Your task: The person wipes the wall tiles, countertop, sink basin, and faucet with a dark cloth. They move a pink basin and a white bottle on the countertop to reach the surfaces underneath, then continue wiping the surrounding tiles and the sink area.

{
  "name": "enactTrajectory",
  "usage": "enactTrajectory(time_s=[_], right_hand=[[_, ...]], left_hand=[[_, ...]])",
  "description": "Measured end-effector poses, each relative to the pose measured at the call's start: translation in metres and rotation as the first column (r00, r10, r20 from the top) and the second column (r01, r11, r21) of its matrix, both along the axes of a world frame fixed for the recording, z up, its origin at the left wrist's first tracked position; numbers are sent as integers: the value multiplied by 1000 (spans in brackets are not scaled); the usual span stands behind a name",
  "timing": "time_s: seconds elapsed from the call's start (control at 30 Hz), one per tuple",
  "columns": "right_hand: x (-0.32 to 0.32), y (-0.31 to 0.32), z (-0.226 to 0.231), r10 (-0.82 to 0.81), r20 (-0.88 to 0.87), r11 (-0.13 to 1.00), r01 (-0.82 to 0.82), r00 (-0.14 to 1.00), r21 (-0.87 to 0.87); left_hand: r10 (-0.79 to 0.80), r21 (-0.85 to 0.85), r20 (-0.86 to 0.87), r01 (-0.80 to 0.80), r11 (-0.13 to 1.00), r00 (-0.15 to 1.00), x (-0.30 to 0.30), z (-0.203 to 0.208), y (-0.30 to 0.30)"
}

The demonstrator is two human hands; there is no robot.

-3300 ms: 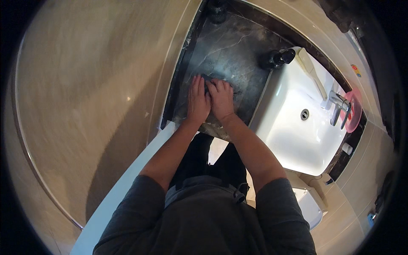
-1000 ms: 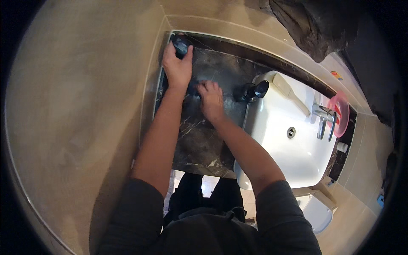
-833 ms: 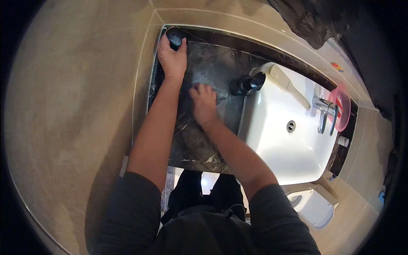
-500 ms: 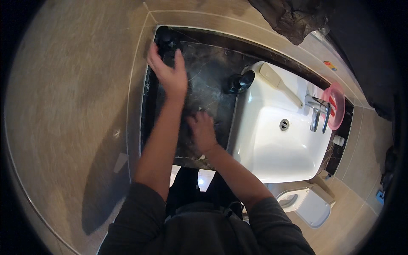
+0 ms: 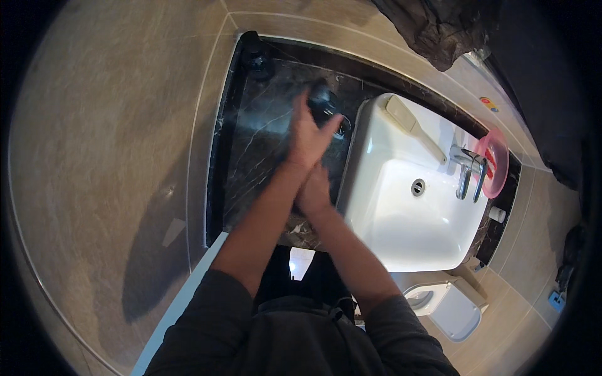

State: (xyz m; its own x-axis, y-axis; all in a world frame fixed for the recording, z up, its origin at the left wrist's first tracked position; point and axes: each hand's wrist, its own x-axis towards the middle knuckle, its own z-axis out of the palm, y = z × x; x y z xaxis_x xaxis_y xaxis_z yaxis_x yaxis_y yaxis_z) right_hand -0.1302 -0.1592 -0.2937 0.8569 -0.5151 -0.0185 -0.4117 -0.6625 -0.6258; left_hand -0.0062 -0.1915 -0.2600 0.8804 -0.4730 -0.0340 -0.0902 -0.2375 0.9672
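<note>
On the dark marble counter (image 5: 251, 153), left of the sink, my left hand (image 5: 307, 138) is closed around a dark, glossy bottle (image 5: 324, 103). The hand is smeared by motion, and the bottle leans. A second dark bottle (image 5: 257, 62) stands in the far left corner of the counter, apart from both hands. My right hand (image 5: 315, 191) is low over the counter, just under my left wrist. Its fingers are partly hidden and blurred, so I cannot tell whether they hold anything.
To the right is a white sink (image 5: 401, 219) with a chrome faucet (image 5: 467, 169). A pale, flat-bladed brush or scraper (image 5: 414, 128) lies on its rim. Beyond the faucet sits a pink basin (image 5: 495, 163). A toilet (image 5: 454, 310) stands lower right. Dark fabric (image 5: 433, 31) hangs at the top.
My left hand has gone from the corner bottle rightward to the bottle by the sink, which has shifted slightly left and tilted. My right hand has moved a little right, beneath my left wrist.
</note>
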Motion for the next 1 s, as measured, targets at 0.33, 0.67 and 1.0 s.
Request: enactTrajectory(time_s=[0.33,0.67,1.0], right_hand=[[164,-150,-34,-73,198,960,123,977,-253],[82,-56,-19,147,-30,966,-150,989,-211],[83,-87,-29,-432,12,881,425,902,-208]], left_hand=[[204,178,288,-262,948,935,105,-18,54],[284,109,357,-341,934,890,53,-24,69],[-301,447,208,183,876,931,-104,-44,157]])
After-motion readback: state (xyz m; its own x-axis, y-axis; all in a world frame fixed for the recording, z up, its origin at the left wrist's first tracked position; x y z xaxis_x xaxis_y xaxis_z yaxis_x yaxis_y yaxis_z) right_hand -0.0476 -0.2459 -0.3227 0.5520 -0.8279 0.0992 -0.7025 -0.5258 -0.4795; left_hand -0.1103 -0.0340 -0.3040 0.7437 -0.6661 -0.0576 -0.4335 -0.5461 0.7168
